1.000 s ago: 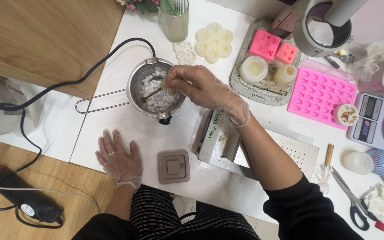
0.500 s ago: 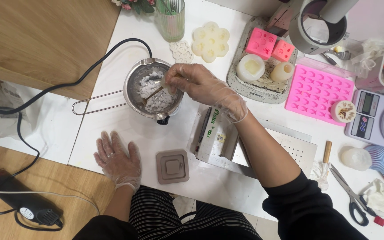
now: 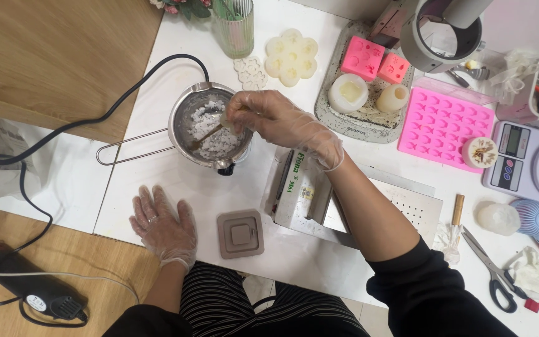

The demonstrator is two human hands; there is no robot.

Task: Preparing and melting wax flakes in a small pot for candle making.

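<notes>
Right hand [image 3: 276,122] pinches a stick [image 3: 210,132] inside the pot [image 3: 207,125] of white flakes, up at 11 o'clock on the tabletop [image 3: 176,187]. Left hand [image 3: 163,224] lies flat, open, at 7 o'clock.

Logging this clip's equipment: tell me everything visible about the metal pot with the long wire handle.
The metal pot is small, round and shiny, steel by its look, standing upright on the white table. A thin wire loop handle runs out level to the left. Inside lie white flakes, partly clumped. The gloved right hand hovers over its rim, holding a stirrer dipped in the flakes. A black knob shows under its near edge.
</notes>
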